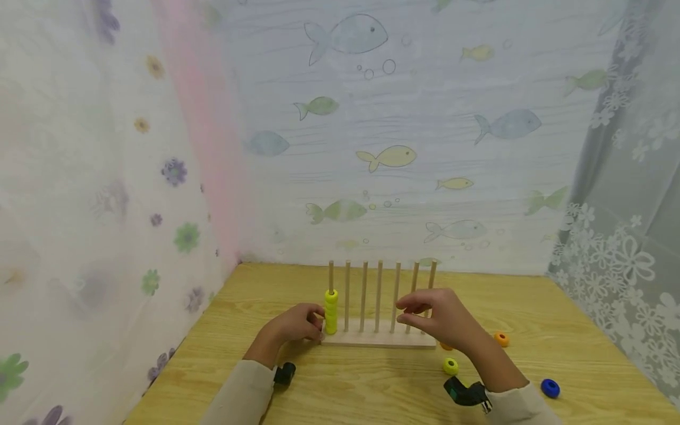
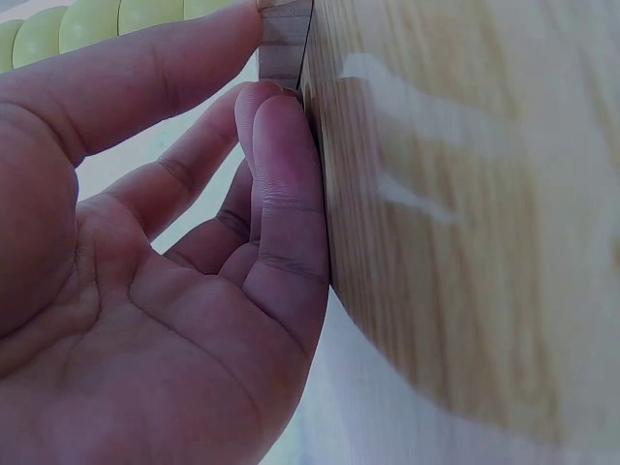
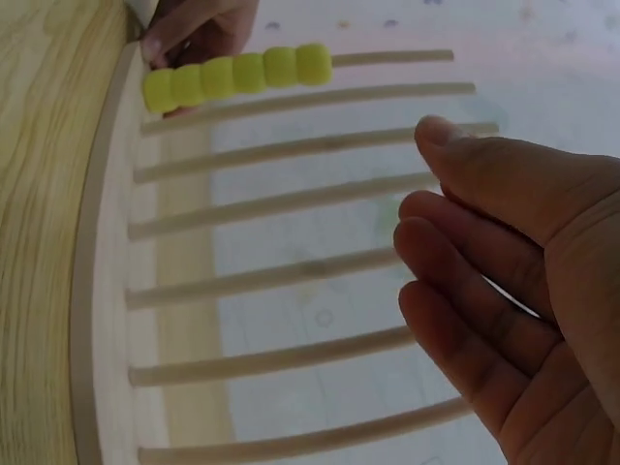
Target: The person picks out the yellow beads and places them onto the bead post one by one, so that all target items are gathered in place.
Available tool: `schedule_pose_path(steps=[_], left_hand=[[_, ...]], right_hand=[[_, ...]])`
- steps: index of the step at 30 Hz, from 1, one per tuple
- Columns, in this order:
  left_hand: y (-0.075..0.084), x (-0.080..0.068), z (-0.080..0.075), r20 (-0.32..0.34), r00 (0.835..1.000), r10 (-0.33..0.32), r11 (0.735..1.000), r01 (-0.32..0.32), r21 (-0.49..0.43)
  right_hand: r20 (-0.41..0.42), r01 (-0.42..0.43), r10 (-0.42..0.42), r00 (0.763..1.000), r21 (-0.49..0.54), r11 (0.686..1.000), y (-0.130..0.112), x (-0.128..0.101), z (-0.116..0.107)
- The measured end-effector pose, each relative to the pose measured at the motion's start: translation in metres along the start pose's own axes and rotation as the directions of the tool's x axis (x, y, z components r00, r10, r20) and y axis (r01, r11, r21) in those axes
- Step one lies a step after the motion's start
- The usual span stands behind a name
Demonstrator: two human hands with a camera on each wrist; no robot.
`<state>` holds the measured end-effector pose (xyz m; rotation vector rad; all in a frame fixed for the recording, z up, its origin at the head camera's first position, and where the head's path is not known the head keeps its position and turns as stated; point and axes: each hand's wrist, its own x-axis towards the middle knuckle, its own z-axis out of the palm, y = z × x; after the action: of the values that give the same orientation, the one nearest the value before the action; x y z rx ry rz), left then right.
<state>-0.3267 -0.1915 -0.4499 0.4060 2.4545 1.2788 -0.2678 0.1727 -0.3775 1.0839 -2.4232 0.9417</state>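
we see curtains point(image 1: 435, 136) printed with fish and flowers closing in the scene on the far side and both flanks. below them lies the wooden tabletop point(image 1: 372, 389), pale and grained, filling the near part of the head view.

toward the far middle of the tabletop stands a wooden peg rack point(image 1: 379, 339), a flat base with seven upright pegs in a row. the leftmost peg carries a stack of yellow-green rings point(image 1: 331, 311), five as we count them in the right wrist view, reaching about halfway up the peg; the other six pegs are bare.

our left hand point(image 1: 295, 324) rests at the left end of the rack's base, just beside the ring stack. in the left wrist view its fingers point(image 2: 281, 184) lie straight against the tabletop and the thumb stretches to the corner of the base, so we read the hand as open, touching the base without gripping it.

our right hand point(image 1: 438, 319) hovers in front of the right-hand pegs, fingers loosely extended and close together, the thumb just under them; it holds nothing that we can see, and in the right wrist view it stays clear of the pegs.

loose rings lie on the tabletop to the right: a blue ring point(image 1: 550, 388) nearest us, a yellow-green ring point(image 1: 450, 366) just near the right wrist, an orange ring point(image 1: 501, 339) farther right of the rack.
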Motion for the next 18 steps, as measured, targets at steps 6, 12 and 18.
schedule_pose_path(steps=[6,12,18], left_hand=[[0.002,0.001,0.001,-0.011,1.0,-0.014,1.0,0.014,0.001],[0.002,0.0,0.002,-0.013,1.0,-0.021,1.0,0.021,-0.002],[0.001,0.0,0.001,-0.017,1.0,-0.025,1.0,0.025,0.013]], right_hand=[[0.076,-0.071,0.068,0.995,0.04,0.997,0.018,-0.014,-0.006],[0.253,-0.203,0.164,0.953,0.139,0.969,0.036,-0.027,-0.015],[0.374,-0.313,0.215,0.902,0.224,0.923,0.052,-0.036,-0.023]])
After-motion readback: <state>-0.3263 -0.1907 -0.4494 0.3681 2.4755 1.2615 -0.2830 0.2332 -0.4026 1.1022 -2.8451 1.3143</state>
